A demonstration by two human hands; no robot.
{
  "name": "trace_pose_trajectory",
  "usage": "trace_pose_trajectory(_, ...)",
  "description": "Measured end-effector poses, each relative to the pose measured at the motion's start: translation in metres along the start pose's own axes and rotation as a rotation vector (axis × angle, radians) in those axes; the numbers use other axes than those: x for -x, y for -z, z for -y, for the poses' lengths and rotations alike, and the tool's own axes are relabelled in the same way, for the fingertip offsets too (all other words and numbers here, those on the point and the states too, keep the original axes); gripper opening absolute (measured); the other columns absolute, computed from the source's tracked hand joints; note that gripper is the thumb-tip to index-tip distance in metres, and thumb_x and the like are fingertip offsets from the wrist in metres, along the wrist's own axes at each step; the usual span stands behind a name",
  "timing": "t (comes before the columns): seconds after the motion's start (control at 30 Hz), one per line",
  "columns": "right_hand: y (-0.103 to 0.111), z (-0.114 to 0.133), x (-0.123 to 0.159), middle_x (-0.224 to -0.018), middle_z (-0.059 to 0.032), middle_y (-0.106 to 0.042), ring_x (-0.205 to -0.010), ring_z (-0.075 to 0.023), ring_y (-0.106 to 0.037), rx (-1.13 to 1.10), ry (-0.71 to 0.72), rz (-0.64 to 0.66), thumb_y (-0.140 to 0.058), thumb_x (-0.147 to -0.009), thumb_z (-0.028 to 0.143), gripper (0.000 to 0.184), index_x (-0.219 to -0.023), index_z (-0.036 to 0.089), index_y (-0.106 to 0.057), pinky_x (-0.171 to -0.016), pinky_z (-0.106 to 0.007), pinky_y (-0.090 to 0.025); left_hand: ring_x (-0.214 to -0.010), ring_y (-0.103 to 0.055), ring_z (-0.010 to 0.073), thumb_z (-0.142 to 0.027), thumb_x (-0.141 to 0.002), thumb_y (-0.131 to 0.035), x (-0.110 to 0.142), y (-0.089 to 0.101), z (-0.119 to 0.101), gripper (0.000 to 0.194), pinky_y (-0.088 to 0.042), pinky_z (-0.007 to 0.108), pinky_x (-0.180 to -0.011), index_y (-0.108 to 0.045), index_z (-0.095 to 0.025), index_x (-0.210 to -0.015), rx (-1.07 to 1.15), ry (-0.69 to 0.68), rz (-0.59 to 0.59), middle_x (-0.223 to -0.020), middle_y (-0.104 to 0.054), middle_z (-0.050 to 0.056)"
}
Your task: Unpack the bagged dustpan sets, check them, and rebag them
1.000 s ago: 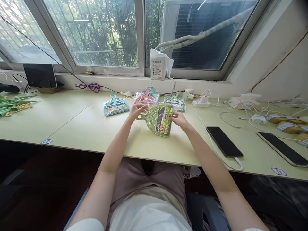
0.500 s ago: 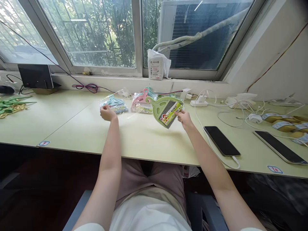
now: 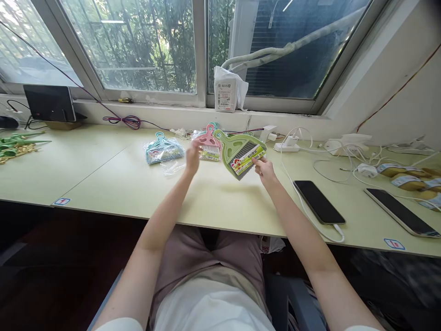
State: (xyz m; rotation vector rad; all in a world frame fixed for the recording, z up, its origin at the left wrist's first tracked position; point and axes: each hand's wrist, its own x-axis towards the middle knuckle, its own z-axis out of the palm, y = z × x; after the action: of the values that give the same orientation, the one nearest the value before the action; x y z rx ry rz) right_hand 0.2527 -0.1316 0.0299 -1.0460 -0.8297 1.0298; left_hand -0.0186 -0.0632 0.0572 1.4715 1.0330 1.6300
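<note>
My right hand grips a green dustpan-and-brush set by its lower right side, holding it tilted above the table. A printed yellow-green label crosses its grey bristles, and the handle points up and left. My left hand is raised in front of the pink dustpan-and-brush set, fingers loosely apart and pointing right, with nothing seen in them. It covers part of that pink set, which lies in clear wrapping. Farther left, a blue dustpan-and-brush set lies in a clear plastic bag.
Two phones lie at the right, one plugged into a white cable. Chargers and a power strip line the back. Wrapped yellow bundles sit at far right. A tablet and green stems are at left; a tissue pack stands on the sill.
My left hand has left the bagged blue set and moved right, to in front of the pink one. My right hand still holds the green set in nearly the same place.
</note>
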Motion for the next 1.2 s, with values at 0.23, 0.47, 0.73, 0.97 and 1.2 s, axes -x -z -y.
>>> trace_pose_trajectory(0.23,-0.001,0.001,0.001,-0.071,0.0037,-0.064,-0.038,-0.0011,-0.024,0.175,-0.031,0.121,-0.082,-0.065,0.034,0.03,-0.082,0.019,-0.061,-0.038,-0.021,-0.02,-0.083,-0.066,0.0231,-0.042,-0.076,-0.073,0.046,-0.057,0.031,0.061,-0.054,0.033,-0.066,-0.053,-0.02,-0.13,0.159,0.152,0.295,-0.104,-0.069,0.008)
trace_pose_trajectory(0.47,0.002,-0.003,-0.002,-0.107,-0.0052,-0.072,-0.06,-0.0104,-0.066,0.816,-0.068,0.018,-0.062,-0.085,0.027,0.015,-0.096,0.017,-0.067,-0.06,-0.023,-0.049,-0.123,-0.055,0.0256,-0.038,-0.093,-0.049,0.041,-0.044,0.04,0.038,-0.04,0.041,-0.107,-0.054,-0.023,-0.128,-0.062,-0.018,0.197,-0.131,-0.062,0.01)
trace_pose_trajectory(0.73,0.019,-0.004,-0.006,-0.113,-0.022,-0.068,-0.108,-0.0325,-0.066,1.659,0.019,-0.228,-0.047,-0.094,0.018,0.029,-0.111,0.01,-0.068,-0.087,-0.038,-0.048,-0.106,-0.062,0.0193,-0.047,-0.099,-0.041,0.051,-0.042,0.028,0.039,-0.044,0.034,-0.095,-0.044,-0.025,-0.131,-0.109,-0.049,0.092,-0.114,-0.066,0.007)
trace_pose_trajectory(0.97,0.01,0.009,0.007,-0.128,-0.0183,-0.058,-0.105,-0.0261,-0.064,1.493,0.427,-0.372,-0.044,-0.097,0.026,0.046,-0.142,0.014,-0.043,-0.076,-0.031,-0.048,-0.092,-0.064,0.0173,-0.052,-0.099,-0.037,0.057,-0.041,0.018,0.037,-0.046,0.031,-0.083,-0.04,-0.026,-0.126,-0.156,-0.149,0.067,-0.104,-0.065,0.006)
trace_pose_trajectory(1.2,-0.047,-0.002,0.048,-0.099,-0.0055,-0.067,-0.073,-0.0173,-0.061,1.151,0.677,-0.087,-0.049,-0.096,0.045,0.034,-0.118,0.021,-0.059,-0.065,-0.027,-0.042,-0.065,-0.057,0.0138,-0.046,-0.101,-0.036,0.08,-0.047,0.008,0.034,-0.041,0.027,-0.061,-0.039,-0.026,-0.128,-0.339,-0.42,0.174,-0.097,-0.064,0.003)
